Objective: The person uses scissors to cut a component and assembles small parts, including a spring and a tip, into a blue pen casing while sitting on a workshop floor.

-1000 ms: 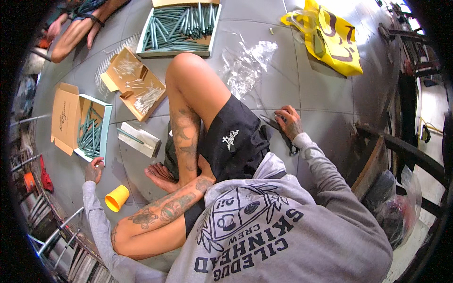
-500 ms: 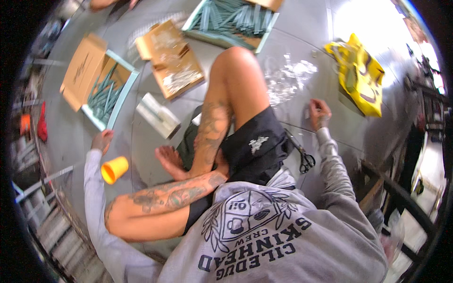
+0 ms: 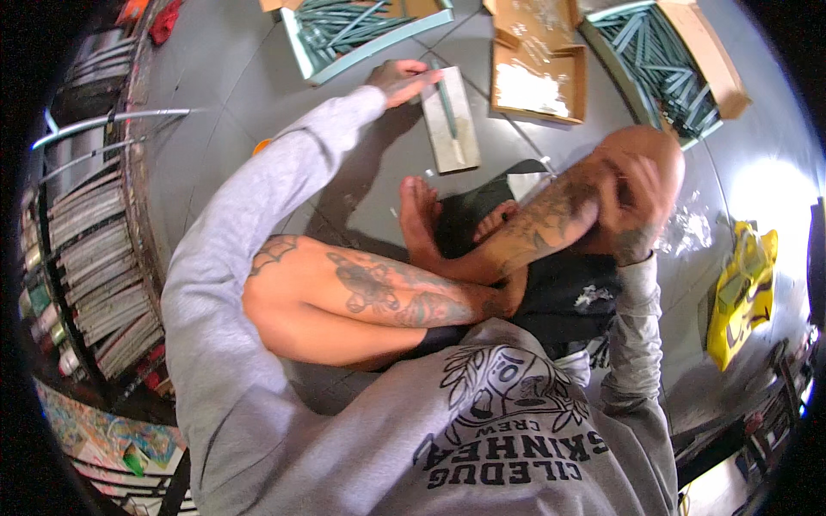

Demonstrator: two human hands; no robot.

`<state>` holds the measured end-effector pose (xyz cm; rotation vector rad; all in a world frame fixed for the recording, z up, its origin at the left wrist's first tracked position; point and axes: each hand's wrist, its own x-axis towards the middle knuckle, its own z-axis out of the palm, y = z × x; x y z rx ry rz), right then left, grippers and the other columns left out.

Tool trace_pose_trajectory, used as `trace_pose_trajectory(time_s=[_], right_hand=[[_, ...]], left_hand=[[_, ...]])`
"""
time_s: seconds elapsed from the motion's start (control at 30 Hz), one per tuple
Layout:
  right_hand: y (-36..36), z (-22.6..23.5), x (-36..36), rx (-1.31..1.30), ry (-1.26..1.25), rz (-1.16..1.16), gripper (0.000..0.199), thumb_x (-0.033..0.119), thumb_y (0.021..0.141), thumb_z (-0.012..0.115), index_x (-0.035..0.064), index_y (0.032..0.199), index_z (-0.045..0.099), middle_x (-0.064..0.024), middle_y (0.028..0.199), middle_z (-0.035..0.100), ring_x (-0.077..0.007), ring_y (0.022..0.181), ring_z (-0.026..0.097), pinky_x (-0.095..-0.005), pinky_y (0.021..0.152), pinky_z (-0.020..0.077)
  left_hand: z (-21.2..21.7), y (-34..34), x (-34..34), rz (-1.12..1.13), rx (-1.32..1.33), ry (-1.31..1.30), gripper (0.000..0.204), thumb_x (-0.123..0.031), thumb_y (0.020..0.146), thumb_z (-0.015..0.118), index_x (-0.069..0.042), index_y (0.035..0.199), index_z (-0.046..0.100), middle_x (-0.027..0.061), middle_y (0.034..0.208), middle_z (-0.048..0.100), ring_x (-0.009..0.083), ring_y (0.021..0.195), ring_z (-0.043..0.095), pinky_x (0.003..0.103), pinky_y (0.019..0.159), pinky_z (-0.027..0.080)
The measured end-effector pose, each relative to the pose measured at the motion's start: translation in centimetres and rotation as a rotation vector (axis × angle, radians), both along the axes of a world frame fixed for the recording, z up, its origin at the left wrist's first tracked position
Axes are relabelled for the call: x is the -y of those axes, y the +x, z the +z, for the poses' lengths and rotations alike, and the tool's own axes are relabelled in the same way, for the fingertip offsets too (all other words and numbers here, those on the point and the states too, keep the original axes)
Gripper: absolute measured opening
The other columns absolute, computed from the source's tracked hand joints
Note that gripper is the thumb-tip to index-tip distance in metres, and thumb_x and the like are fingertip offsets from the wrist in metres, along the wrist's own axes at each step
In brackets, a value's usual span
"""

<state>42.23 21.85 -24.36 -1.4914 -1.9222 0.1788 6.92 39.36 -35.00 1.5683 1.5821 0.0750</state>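
My left hand point(image 3: 404, 82) reaches forward, fingers pinched on the upper end of a slender dark green stick point(image 3: 446, 105) that looks like a pencil with a pale tip. The stick lies along a long pale grey block point(image 3: 463, 129) on the floor. Just beyond that hand is a light-blue-edged box point(image 3: 379, 41) of loose green sticks point(image 3: 340, 26). My right hand point(image 3: 635, 202) is over my raised right knee, blurred by motion; its fingers do not show clearly.
An open brown carton point(image 3: 578, 82) holds clear plastic sleeves. Another box point(image 3: 637, 99) of green sticks stands at right. Loose clear plastic point(image 3: 688, 225) and a yellow bag point(image 3: 742, 297) lie on the right. An orange cup point(image 3: 261, 147) peeks past my left sleeve. A rack point(image 3: 95, 249) lines the left.
My left hand has moved from the box's near corner to the grey block and now holds a green stick. My right hand has come from the floor to my knee. The view has turned left.
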Motion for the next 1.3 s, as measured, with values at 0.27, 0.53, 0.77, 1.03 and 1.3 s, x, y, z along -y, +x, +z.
trace_pose_trajectory(time_s=[0.27, 0.53, 0.77, 1.03, 1.3], right_hand=[[-12.8, -8.0, -2.4, -0.103, -0.352, 0.320, 0.025, 0.001, 0.079, 0.067, 0.0055, 0.104, 0.066, -0.0128, 0.104, 0.062, -0.0343, 0.095, 0.063, -0.0425, 0.078, 0.0535], [-12.9, -9.4, -2.1, -0.091, -0.485, 0.369, 0.028, 0.000, 0.079, 0.065, 0.0081, 0.105, 0.062, -0.0136, 0.105, 0.056, -0.0375, 0.094, 0.064, -0.0462, 0.078, 0.0544], [-14.1, -9.1, -2.0, 0.028, -0.211, 0.419, 0.032, 0.005, 0.075, 0.070, 0.0092, 0.106, 0.067, -0.0084, 0.104, 0.062, -0.0286, 0.097, 0.060, -0.0392, 0.084, 0.0493], [-20.8, -12.1, -2.1, 0.773, -0.126, 0.593, 0.034, 0.027, 0.083, 0.057, 0.0000, 0.098, 0.072, -0.0131, 0.108, 0.065, -0.0315, 0.123, 0.046, -0.0516, 0.110, 0.0307], [-19.5, -13.0, -1.5, 0.937, 0.068, 0.673, 0.034, 0.031, 0.091, 0.054, 0.0066, 0.107, 0.072, -0.0133, 0.111, 0.066, -0.0326, 0.119, 0.049, -0.0528, 0.105, 0.0307]], left_hand=[[-1.5, 1.0, 1.3, 0.175, 0.087, 0.102, 0.068, -0.055, 0.074, 0.079, -0.005, 0.120, 0.069, 0.0132, 0.121, 0.069, 0.0251, 0.115, 0.063, 0.036, 0.101, 0.047], [-0.1, 1.2, 0.9, 0.312, 0.283, 0.040, 0.061, -0.051, 0.074, 0.081, -0.007, 0.115, 0.073, 0.0124, 0.118, 0.070, 0.0244, 0.112, 0.063, 0.035, 0.102, 0.045], [1.2, -2.4, -4.5, 0.552, 0.715, 0.160, 0.023, -0.025, 0.092, 0.067, -0.006, 0.105, 0.071, 0.0016, 0.092, 0.072, 0.0091, 0.084, 0.066, 0.022, 0.077, 0.050], [18.6, -7.6, -3.1, 0.421, 0.746, 0.137, 0.030, -0.039, 0.095, 0.057, -0.010, 0.100, 0.063, -0.0060, 0.073, 0.051, 0.0009, 0.041, 0.029, 0.018, 0.034, 0.021], [30.7, 0.6, 18.6, 0.148, 0.488, 0.506, 0.018, -0.022, 0.093, 0.067, -0.005, 0.101, 0.070, -0.0026, 0.081, 0.066, 0.0063, 0.073, 0.060, 0.022, 0.068, 0.047]])
